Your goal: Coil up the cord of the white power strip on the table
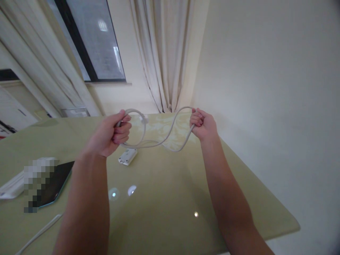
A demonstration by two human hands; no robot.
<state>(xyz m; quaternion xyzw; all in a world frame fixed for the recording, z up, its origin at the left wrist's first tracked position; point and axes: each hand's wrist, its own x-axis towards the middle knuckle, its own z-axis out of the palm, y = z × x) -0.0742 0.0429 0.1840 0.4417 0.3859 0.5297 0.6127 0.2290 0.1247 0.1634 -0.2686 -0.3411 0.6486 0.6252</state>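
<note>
A white cable [170, 132] is stretched in loose curves between my two hands, above the far part of the table. My left hand [114, 132] is closed around one end of it, where a loop rises out of the fist and bends back down. My right hand [202, 123] grips the cable farther to the right, with strands leaving the fist above and below. Below the cable, just right of my left hand, a small white device [128, 156] lies on the table. A small pale piece [144, 119] shows behind the loop; whether it joins the cable I cannot tell.
The glossy pale-green table [164, 198] reflects lamps. At its left lie a dark tablet or phone-like slab [57, 184], a long white object [16, 184], partly pixelated, and another white cord [39, 232]. A wall [273, 88] borders the right; curtains [164, 53] and a window stand behind.
</note>
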